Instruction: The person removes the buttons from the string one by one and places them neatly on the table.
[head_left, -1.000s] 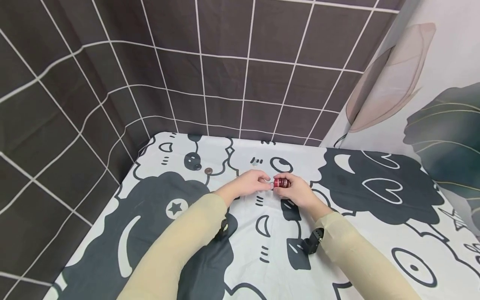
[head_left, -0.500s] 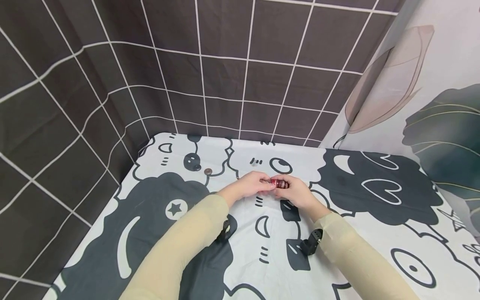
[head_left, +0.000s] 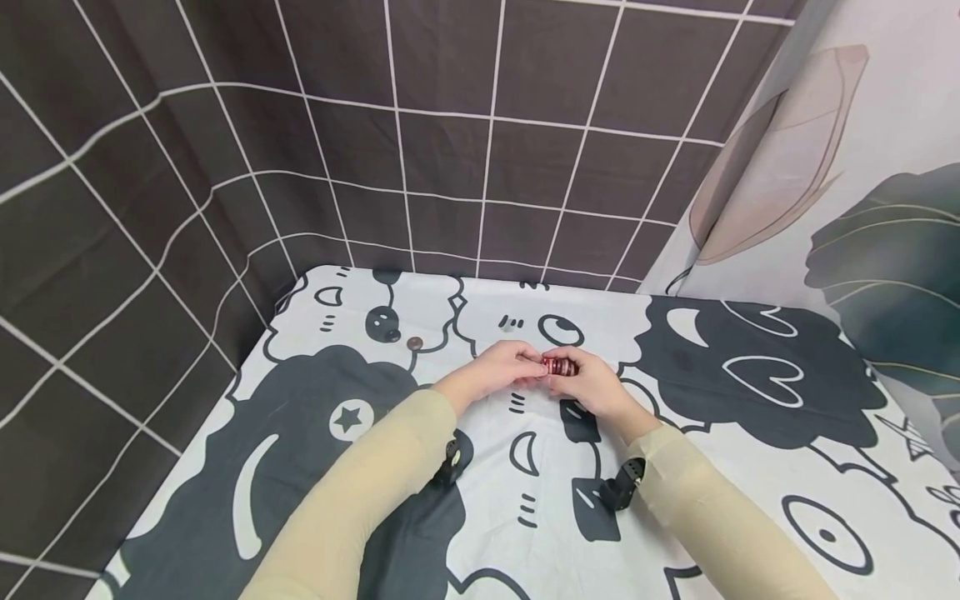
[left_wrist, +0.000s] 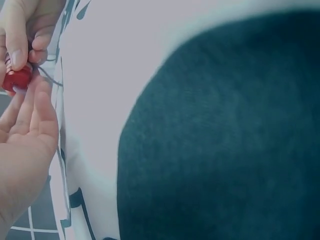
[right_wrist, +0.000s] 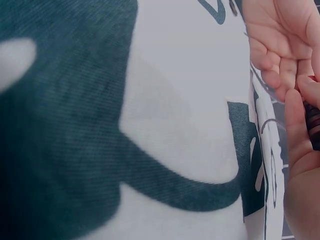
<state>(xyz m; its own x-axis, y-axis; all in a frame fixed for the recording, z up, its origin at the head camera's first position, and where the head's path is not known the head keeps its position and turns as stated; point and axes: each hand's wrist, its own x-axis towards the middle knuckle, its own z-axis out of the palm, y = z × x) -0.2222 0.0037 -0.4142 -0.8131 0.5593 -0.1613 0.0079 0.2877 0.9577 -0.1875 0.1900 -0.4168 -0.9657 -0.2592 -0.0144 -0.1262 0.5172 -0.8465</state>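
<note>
One red ribbed object, pinched in right hand; one left hand touching, grip unclear.

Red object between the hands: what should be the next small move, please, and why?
Perhaps a gentle test pull by the left hand, with the right hand steady: the right hand pinches the red object, while the left hand touches its end.

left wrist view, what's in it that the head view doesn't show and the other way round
Only the left wrist view shows the palm side of the left hand and a close look at the small red object. Only the head view shows the beige sleeves, the brown disc and the leaf-patterned hanging. Both show the right hand holding the object, plus the printed cloth.
</note>
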